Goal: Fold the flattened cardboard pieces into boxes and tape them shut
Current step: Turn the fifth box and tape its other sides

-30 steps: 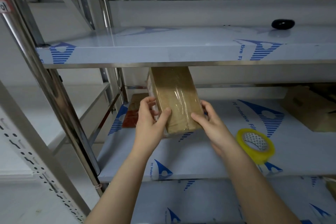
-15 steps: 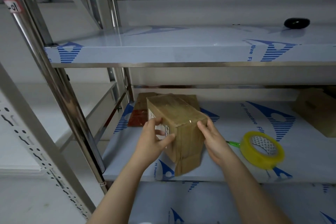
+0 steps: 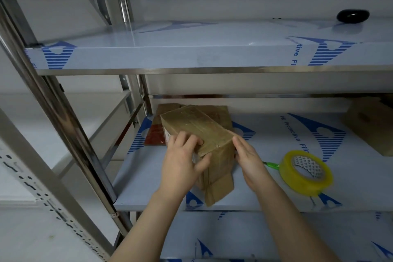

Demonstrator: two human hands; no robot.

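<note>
Rack: a polished steel shelving rack (image 3: 63,123), its shelves covered in pale film with blue print.
Middle shelf (image 3: 265,189): carries the cardboard and the tape.
Upper shelf (image 3: 191,55): bears only a small black oval object (image 3: 353,16), far right at the back.
Task box: a brown oblong cardboard box (image 3: 197,127) wrapped in clear glossy tape. It sits tilted at the shelf's left half, between the two hands, its near end dipping to the front edge. Whether it bears on the shelf cannot be told. It is closed, so its contents are hidden.
Left grip: the left hand (image 3: 182,164) is clamped on the box's near left corner, fingers curled over the top edge and thumb on the end face.
Right grip: the right hand (image 3: 248,155) lies flat against the box's right side, fingers straight and together.
Flat stock: flattened brown cardboard pieces (image 3: 219,112) lie just behind the box, a reddish sheet (image 3: 154,136) to their left.
Second box: a plain brown cardboard box (image 3: 370,123) at the shelf's far right, well apart.
Tape: a yellow tape roll (image 3: 302,183) lies near the right hand, a small green piece (image 3: 271,165) touching its left side.
</note>
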